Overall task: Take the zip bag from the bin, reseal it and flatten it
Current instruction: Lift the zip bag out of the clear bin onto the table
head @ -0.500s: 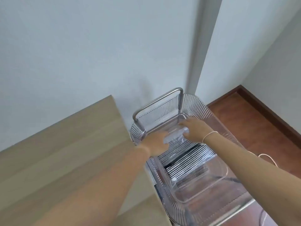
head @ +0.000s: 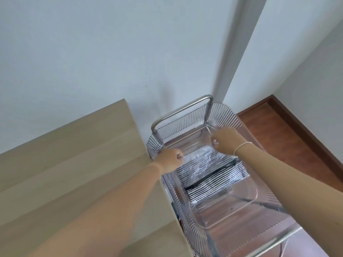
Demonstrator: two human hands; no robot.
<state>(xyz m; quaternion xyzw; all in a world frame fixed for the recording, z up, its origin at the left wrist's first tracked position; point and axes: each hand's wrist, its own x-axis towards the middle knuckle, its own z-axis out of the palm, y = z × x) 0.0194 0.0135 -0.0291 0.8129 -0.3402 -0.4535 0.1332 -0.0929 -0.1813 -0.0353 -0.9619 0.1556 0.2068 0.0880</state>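
A clear zip bag hangs stretched between my two hands above the clear bin. My left hand pinches the bag's left top corner with closed fingers. Over the bin's far right corner, my right hand pinches the right top corner. The bag's top edge runs taut between them and its crinkled body droops toward the bin. The bin sits in the top tray of a ribbed clear cart.
A light wooden table lies to the left, its edge touching the cart. The cart's metal handle rises at the far end against the white wall. Brown wood floor shows to the right.
My hands have moved apart, pulling the bag's top edge out wide; before, they were close together over the bunched bag in the bin.
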